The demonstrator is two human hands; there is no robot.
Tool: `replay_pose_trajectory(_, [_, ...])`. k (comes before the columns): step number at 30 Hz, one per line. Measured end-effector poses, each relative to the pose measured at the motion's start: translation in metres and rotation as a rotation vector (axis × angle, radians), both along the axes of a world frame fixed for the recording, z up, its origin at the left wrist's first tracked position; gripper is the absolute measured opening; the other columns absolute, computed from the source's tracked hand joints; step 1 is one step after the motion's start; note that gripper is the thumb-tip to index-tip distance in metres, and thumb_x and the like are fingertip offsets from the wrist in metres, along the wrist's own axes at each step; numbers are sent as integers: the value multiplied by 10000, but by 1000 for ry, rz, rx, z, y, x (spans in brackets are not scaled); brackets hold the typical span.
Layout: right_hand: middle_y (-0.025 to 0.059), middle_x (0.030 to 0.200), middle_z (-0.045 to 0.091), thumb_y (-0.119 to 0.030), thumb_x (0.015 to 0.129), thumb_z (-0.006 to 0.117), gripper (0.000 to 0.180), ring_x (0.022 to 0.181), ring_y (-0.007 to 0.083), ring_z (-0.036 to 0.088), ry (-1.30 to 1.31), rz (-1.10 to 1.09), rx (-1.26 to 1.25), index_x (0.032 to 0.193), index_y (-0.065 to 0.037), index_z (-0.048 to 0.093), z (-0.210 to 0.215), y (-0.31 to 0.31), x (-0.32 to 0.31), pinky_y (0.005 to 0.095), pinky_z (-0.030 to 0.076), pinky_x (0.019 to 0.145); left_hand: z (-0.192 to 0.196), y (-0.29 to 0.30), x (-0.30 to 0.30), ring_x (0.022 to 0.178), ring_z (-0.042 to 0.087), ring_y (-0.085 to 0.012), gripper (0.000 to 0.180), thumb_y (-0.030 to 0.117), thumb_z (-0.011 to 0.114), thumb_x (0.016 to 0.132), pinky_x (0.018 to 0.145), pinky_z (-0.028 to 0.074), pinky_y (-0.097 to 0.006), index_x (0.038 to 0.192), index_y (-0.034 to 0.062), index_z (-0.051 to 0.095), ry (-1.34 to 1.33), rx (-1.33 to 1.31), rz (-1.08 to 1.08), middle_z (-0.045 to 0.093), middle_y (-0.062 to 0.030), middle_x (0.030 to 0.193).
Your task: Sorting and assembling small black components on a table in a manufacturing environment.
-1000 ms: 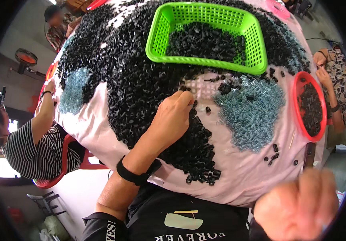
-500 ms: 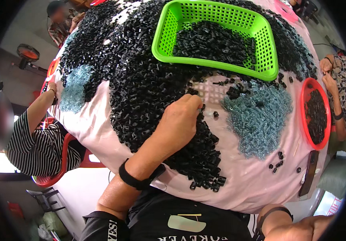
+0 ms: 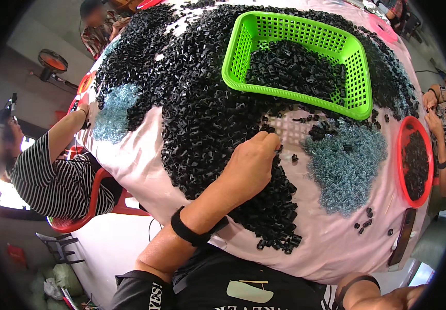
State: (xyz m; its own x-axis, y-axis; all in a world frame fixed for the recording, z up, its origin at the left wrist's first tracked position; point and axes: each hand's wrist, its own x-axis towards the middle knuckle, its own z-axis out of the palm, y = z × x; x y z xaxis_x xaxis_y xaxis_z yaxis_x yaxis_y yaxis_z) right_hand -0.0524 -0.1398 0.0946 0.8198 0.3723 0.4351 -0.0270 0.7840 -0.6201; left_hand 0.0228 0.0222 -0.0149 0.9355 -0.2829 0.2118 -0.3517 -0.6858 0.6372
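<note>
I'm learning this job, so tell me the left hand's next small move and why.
Probably lift the left hand slightly and turn its fingers toward view: they are bunched together near the right-hand edge of the heap of black pieces, and from this angle I can't tell whether they hold one.

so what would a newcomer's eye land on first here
Probably the bright green basket at the upper middle, slightly right, with small black pieces lying inside it. Next comes the huge heap of black pieces sprawling over the pink cloth left of and below it, with the left hand over its right side. The pale blue pile below the basket also stands out.
</note>
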Motion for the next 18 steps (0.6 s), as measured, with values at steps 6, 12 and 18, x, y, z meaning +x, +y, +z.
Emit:
replay_pose_trajectory(6, [178, 1254, 637, -340, 998, 545, 503, 1057, 218, 661, 34, 107, 52, 1294, 66, 524, 13, 1, -3, 365, 534, 877, 1, 3, 0, 875, 630, -431, 79, 3, 610, 896, 769, 513, -472, 974, -9, 609, 0, 4, 3, 634, -212, 936])
replay_pose_trajectory(12, [188, 1257, 637, -377, 994, 541, 551, 1050, 220, 663, 67, 227, 120, 1308, 75, 513, 25, 10, -7, 366, 533, 871, -1, 2, 1, 874, 630, -428, 81, 0, 611, 891, 770, 515, -469, 971, -10, 609, 1, 8, 9, 634, -210, 934])
replay_pose_trajectory(18, [198, 1259, 637, -413, 989, 536, 598, 1043, 222, 665, 36, 382, 215, 1321, 83, 503, 40, 24, -3, 367, 533, 865, -7, 2, -4, 871, 622, -415, 101, 1, 604, 892, 766, 514, -466, 992, 10, 591, -16, 17, -14, 606, -187, 934])
